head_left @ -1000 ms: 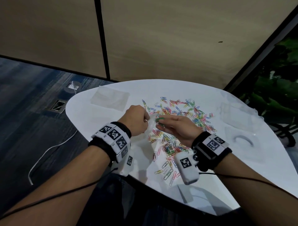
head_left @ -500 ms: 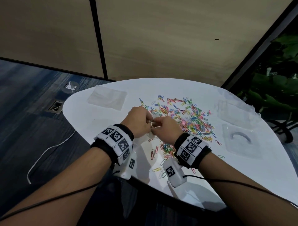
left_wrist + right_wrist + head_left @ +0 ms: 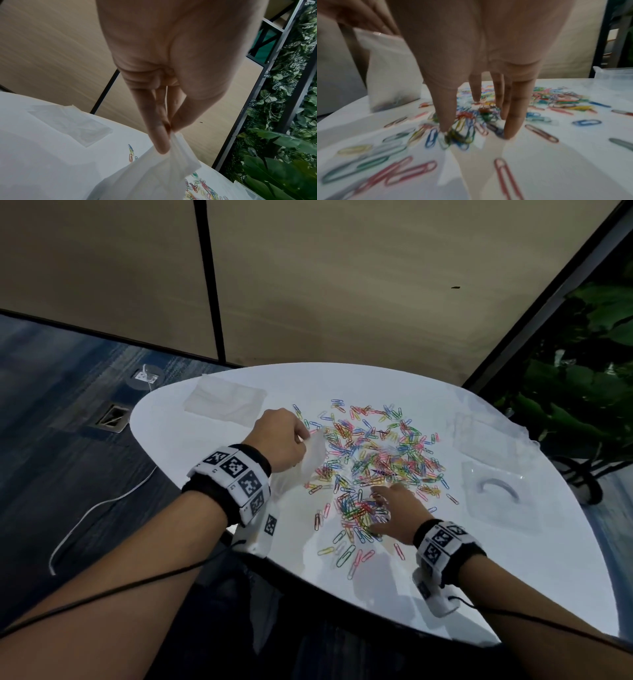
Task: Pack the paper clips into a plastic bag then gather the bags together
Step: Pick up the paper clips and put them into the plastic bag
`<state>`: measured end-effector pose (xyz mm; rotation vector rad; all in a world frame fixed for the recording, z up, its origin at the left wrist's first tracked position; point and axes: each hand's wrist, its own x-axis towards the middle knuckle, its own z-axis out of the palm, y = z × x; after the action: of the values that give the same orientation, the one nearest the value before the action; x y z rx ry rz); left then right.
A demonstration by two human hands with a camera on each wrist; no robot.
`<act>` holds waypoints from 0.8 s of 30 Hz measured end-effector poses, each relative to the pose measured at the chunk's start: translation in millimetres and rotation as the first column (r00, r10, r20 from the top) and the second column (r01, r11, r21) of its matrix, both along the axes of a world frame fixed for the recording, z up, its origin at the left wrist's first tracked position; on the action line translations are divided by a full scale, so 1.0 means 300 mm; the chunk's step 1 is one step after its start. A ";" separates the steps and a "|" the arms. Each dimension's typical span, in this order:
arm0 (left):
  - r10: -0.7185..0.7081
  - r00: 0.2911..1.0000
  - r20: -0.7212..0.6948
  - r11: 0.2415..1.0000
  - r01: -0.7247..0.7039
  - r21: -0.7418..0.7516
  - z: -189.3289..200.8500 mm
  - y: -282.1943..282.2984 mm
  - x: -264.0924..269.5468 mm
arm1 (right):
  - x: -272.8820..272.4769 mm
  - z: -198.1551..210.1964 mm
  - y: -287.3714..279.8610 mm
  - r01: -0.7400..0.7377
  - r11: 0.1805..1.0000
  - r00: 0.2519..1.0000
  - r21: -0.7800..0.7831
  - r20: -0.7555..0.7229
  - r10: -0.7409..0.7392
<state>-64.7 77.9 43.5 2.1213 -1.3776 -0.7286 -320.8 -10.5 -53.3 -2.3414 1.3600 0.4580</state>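
Observation:
Several coloured paper clips (image 3: 373,460) lie scattered over the middle of the white table (image 3: 513,570). My left hand (image 3: 282,440) pinches the top edge of a small clear plastic bag (image 3: 310,460) that hangs to the tabletop; the left wrist view shows the pinched bag (image 3: 164,166) between thumb and fingers. A few clips show dimly inside the bag (image 3: 392,75). My right hand (image 3: 394,510) reaches down with spread, straight fingers (image 3: 513,121) onto a clump of paper clips (image 3: 464,121) near the table's front.
A flat empty plastic bag (image 3: 224,404) lies at the table's far left. More clear bags (image 3: 479,436) and a clear package (image 3: 496,494) sit at the right. A plant (image 3: 582,392) stands beyond the right edge; a wall panel (image 3: 342,285) rises behind.
My right hand left the bag's mouth and moved right and down onto the clips near the front. The left hand stayed up, still pinching the bag.

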 end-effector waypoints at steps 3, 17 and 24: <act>0.014 1.000 0.006 1.000 -0.014 0.017 0.010 -0.002 -0.010 | 0.021 -0.057 0.051 -0.099 0.992 0.994 -0.084 0.032 0.102; -0.024 0.999 -0.031 0.997 0.026 0.071 -0.022 0.000 -0.017 | 0.042 -0.025 -0.039 0.384 0.897 0.770 0.217 0.460 -0.441; -0.043 0.993 -0.107 0.993 0.055 0.106 -0.043 -0.027 -0.086 | 0.106 0.151 0.028 0.119 0.541 0.122 0.832 0.529 -0.840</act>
<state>-90.5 69.9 30.6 2.1054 -1.3661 -0.9406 -289.0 -2.1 -7.9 -0.9276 1.0174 -0.5956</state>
